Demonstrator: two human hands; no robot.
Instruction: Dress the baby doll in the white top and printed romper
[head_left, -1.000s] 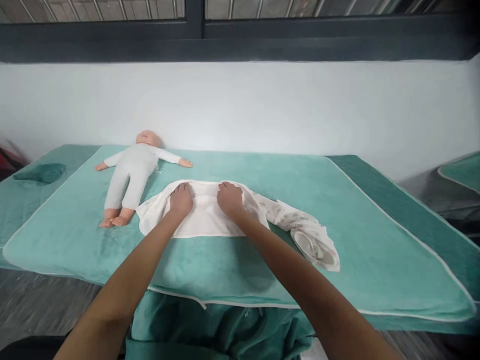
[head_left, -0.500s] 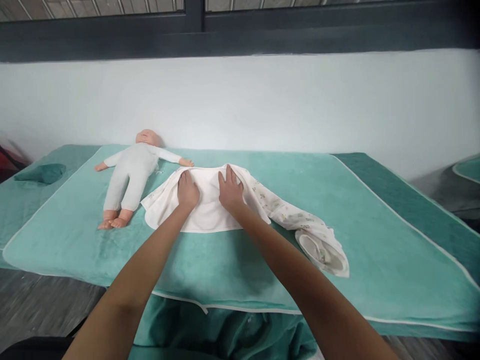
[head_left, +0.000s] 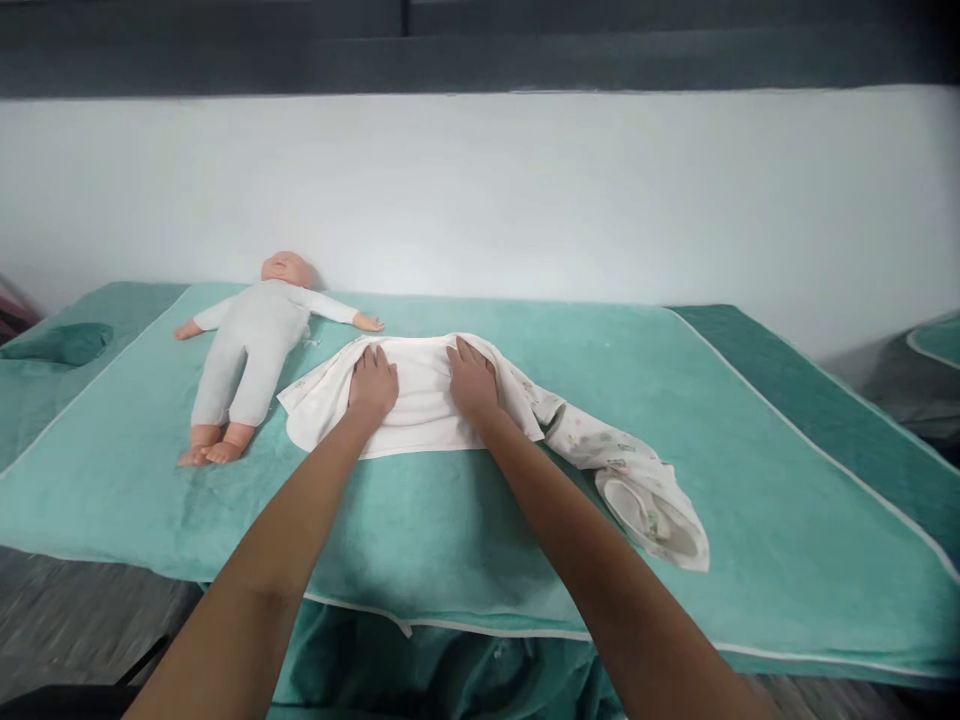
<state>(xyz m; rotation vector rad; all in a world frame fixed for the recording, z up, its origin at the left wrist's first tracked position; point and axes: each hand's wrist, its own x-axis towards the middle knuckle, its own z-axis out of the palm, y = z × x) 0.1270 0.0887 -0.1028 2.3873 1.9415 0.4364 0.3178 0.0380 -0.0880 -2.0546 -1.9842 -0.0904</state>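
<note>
A white baby blanket (head_left: pixel 420 405) with a faint print lies partly folded on a teal towel (head_left: pixel 450 520). My left hand (head_left: pixel 371 382) rests flat on its left part, fingers stretched out. My right hand (head_left: pixel 471 380) lies flat on its right part, fingers together and pointing away. Both palms press on the cloth. A loose end of the blanket (head_left: pixel 649 495) trails off to the right in a crumpled heap. A baby doll (head_left: pixel 251 345) in a pale grey suit lies on its back to the left, arms spread, just clear of the blanket.
The teal towel covers a table set against a white wall (head_left: pixel 525 190). A small dark green rolled cloth (head_left: pixel 56 343) sits at the far left. More teal fabric (head_left: pixel 450 675) hangs over the near edge. A darker green cover (head_left: pixel 810 400) shows at the right.
Both hands slid away from me across the blanket, pushing its folded part toward the wall, and their fingers flattened out. The view tilted down slightly.
</note>
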